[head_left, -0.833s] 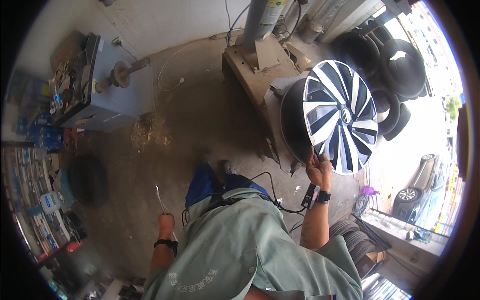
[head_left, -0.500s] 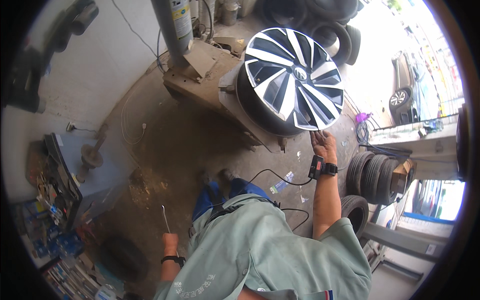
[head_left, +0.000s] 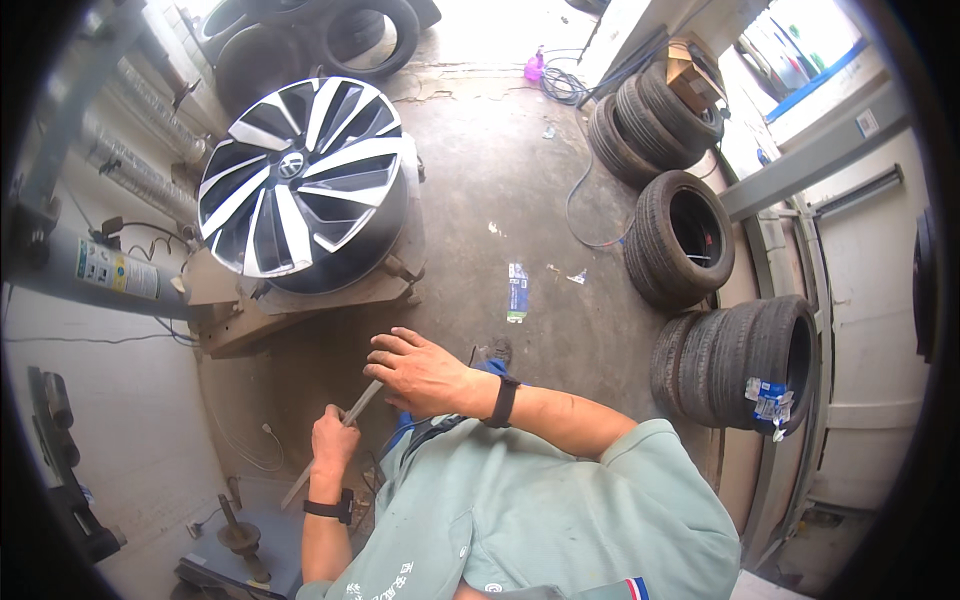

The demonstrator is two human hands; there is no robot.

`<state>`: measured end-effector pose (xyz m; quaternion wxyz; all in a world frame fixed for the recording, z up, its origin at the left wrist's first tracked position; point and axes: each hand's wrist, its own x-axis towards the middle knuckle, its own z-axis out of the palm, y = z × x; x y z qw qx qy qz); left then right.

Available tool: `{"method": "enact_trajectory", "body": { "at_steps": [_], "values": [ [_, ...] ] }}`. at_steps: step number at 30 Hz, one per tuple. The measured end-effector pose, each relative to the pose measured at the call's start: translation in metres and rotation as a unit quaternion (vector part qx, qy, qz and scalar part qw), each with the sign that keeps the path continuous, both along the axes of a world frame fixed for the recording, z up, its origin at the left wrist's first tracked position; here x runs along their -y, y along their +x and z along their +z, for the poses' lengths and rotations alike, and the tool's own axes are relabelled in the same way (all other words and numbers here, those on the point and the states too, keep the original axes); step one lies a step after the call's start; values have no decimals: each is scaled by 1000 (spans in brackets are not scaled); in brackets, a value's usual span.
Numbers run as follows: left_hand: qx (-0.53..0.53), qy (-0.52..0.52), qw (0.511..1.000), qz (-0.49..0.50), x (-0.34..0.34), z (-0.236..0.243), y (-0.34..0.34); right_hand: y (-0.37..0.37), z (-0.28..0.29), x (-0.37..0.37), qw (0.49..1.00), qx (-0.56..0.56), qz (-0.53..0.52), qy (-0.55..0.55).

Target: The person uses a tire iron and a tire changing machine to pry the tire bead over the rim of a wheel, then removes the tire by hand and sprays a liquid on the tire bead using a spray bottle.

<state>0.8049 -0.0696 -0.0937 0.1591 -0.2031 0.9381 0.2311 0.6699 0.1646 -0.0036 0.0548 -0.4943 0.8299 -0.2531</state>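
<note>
The person's right hand [head_left: 432,376], which a moment ago had its fingers at the lower edge of the black-and-silver multi-spoked alloy wheel [head_left: 298,182], has come away from it and now hovers at the upper end of a long, slim, silver-grey metal bar [head_left: 363,402], just below the middle of the frame. Its fingers are spread and look loose rather than clenched; whether they touch the bar cannot be told. The left hand [head_left: 334,440], at lower left of centre, has its grip closed around the bar, whose other end slants down past the left wrist.

The view has swung round as well: the wheel, with no tyre on it, now appears in the upper left of the frame, tilted over the dusty brown metal base [head_left: 250,325] of a machine. Neither hand is on it. The change appears to shift the handling from wheel to bar, with the wheel left resting on the machine. Black rubber tyres [head_left: 690,365] line the right side of the frame.
</note>
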Motion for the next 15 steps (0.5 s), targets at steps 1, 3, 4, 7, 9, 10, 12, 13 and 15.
{"method": "enact_trajectory", "body": {
  "at_steps": [1, 3, 4, 7, 9, 10, 12, 13, 15],
  "values": [
    [-16, 4, 999, -40, -25, 12, -29, -2, -6, -17, 997, -64, -27, -19],
    [-33, 51, 990, -130, -82, 29, -78, -6, -6, -62, 994, -1, -82, 79],
    [-39, 45, 988, -142, -109, 36, -96, -10, -4, -85, 975, 63, -119, 175],
    [-28, 50, 972, -226, -192, 52, -142, -25, -15, -179, 978, -21, -192, 78],
    [-6, 137, 951, -278, -240, 62, -166, -25, -13, -238, 967, 6, -246, 70],
    [-6, 133, 951, -278, -256, 65, -176, -23, -15, -264, 956, 9, -282, 79],
    [-103, 165, 905, -377, -285, 66, -191, -16, -27, -313, 926, 21, -359, 112],
    [-135, 95, 898, -407, -289, 66, -202, -13, -29, -335, 910, 24, -394, 129],
    [-208, 66, 903, -371, -286, 72, -228, -6, -32, -371, 877, 43, -450, 161]
  ]
}}
